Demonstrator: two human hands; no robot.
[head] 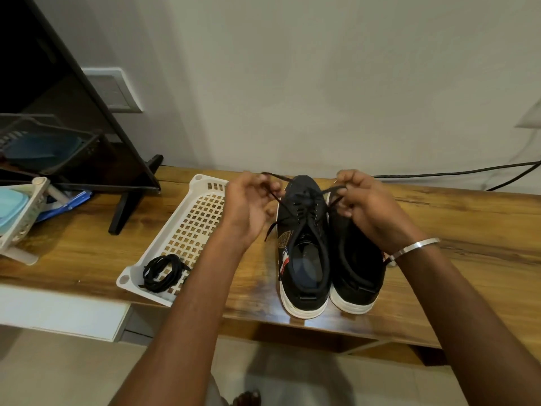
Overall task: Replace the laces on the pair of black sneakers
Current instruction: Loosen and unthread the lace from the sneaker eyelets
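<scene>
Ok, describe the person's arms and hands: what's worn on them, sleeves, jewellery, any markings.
Both forearms are bare as far as the view shows, with no sleeves in sight. The right wrist carries a plain silver metal bangle, thin and round. The left hand and the right hand wear no gloves; no rings or watch can be made out. No tattoos or other markings show.

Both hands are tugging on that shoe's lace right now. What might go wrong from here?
The left sneaker stands free at the table front edge; with both the left hand and right hand pulling the lace ends, it may slide or tip off. The right sneaker touches it and could get dragged. The spare laces look alike, so they might be confused.
</scene>
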